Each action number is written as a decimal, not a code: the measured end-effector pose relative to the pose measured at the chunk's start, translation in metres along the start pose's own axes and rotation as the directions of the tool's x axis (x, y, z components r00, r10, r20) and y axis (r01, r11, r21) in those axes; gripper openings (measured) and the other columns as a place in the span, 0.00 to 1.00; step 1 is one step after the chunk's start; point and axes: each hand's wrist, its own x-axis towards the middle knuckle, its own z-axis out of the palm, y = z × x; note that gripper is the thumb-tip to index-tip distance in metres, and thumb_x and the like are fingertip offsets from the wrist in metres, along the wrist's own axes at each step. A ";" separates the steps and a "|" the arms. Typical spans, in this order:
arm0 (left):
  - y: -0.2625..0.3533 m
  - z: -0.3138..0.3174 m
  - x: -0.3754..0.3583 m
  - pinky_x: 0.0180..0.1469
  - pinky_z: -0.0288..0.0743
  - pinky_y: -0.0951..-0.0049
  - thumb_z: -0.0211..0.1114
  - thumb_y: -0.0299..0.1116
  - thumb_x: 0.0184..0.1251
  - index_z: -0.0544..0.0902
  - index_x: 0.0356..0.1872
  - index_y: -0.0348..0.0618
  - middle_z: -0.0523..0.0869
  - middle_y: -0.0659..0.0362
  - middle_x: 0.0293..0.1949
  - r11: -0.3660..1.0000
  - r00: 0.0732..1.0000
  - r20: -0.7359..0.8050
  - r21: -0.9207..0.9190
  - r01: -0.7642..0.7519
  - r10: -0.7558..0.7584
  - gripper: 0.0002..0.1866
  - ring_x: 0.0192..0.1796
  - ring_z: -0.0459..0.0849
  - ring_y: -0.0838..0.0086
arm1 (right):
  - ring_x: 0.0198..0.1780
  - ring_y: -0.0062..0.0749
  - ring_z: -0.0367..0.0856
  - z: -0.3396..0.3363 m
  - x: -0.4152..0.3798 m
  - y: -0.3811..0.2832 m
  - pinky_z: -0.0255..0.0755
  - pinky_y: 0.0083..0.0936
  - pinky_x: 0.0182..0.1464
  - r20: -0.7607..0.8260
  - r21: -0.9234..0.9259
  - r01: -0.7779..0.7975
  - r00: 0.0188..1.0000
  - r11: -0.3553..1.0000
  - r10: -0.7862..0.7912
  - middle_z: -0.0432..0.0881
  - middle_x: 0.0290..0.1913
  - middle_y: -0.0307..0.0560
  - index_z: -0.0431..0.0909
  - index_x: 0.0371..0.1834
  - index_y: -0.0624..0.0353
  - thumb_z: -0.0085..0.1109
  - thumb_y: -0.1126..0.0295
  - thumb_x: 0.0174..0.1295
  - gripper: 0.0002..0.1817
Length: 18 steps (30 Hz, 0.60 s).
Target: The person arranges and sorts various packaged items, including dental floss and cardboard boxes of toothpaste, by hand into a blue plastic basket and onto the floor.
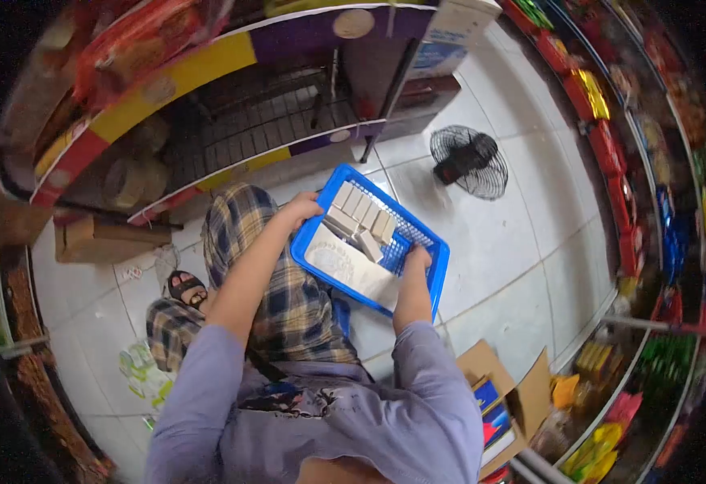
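A blue plastic basket (440, 270) is tilted across my lap and knee. Inside it, several small pale boxes (361, 206) stand in rows, and one small box (367, 245) leans out of line. Along the near side lies a larger white box (345, 262) with a faint printed pattern. My left hand (300, 208) is closed around the basket's left rim. Over the right end of the basket reaches my right hand (418, 258), beside the bare blue mesh; its fingers are mostly hidden, so whether they hold anything cannot be seen.
A shelf with wire racks (264, 121) stands ahead. A black fan (470, 163) is on the tiled floor (506, 266). An open carton (530, 395) with blue packs sits at my right, near shelves of colourful packets (619, 194). A closed carton (111, 239) is at left.
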 end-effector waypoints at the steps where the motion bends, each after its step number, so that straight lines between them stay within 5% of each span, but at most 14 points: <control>1: 0.005 0.003 -0.006 0.29 0.70 0.69 0.52 0.20 0.40 0.74 0.32 0.37 0.77 0.55 0.27 0.996 0.998 -0.047 0.076 -0.036 0.040 0.12 0.27 0.76 0.70 | 0.24 0.34 0.72 -0.001 -0.003 -0.001 0.69 0.26 0.25 -0.025 -0.018 0.012 1.000 1.000 -0.013 0.73 0.26 0.50 0.70 0.23 0.71 0.55 0.85 0.32 0.10; 5: -0.011 0.003 0.001 0.27 0.70 0.69 0.52 0.21 0.39 0.74 0.33 0.36 0.77 0.54 0.26 0.982 0.995 -0.040 0.169 -0.086 0.094 0.14 0.25 0.76 0.70 | 0.15 0.31 0.70 -0.005 0.009 -0.004 0.64 0.20 0.13 0.068 -0.153 -0.116 0.990 0.981 0.127 0.71 0.19 0.48 0.66 0.18 0.66 0.50 0.88 0.37 0.07; 12: 0.016 0.002 -0.030 0.32 0.70 0.72 0.55 0.23 0.40 0.71 0.38 0.34 0.76 0.52 0.31 0.908 0.989 0.027 0.393 -0.143 0.144 0.17 0.31 0.76 0.70 | 0.24 0.26 0.69 -0.003 -0.001 -0.008 0.64 0.27 0.27 0.386 0.020 -0.403 0.847 0.915 0.365 0.70 0.21 0.41 0.67 0.20 0.59 0.48 0.71 0.44 0.04; 16: 0.014 0.002 -0.021 0.32 0.70 0.72 0.56 0.24 0.41 0.69 0.40 0.36 0.76 0.52 0.31 0.924 0.992 0.069 0.363 -0.121 0.103 0.19 0.31 0.75 0.70 | 0.28 0.28 0.69 -0.019 -0.015 -0.051 0.63 0.30 0.32 0.720 -0.050 -0.407 0.619 0.912 0.316 0.68 0.21 0.41 0.66 0.18 0.59 0.47 0.73 0.43 0.03; 17: 0.013 0.002 -0.017 0.28 0.69 0.73 0.56 0.24 0.41 0.68 0.40 0.37 0.75 0.53 0.30 0.934 0.991 0.079 0.334 -0.128 0.108 0.19 0.28 0.75 0.71 | 0.26 0.29 0.69 -0.033 -0.042 -0.078 0.65 0.29 0.31 0.831 0.005 -0.241 0.541 0.971 0.130 0.67 0.21 0.43 0.65 0.21 0.60 0.45 0.74 0.44 0.02; 18: 0.011 0.002 -0.016 0.24 0.69 0.73 0.56 0.24 0.41 0.68 0.40 0.38 0.75 0.54 0.28 0.944 0.990 0.089 0.303 -0.132 0.110 0.20 0.26 0.74 0.72 | 0.25 0.29 0.69 -0.044 -0.075 -0.108 0.65 0.28 0.30 0.782 0.015 -0.077 0.623 0.997 0.037 0.67 0.20 0.43 0.65 0.24 0.61 0.45 0.75 0.44 0.04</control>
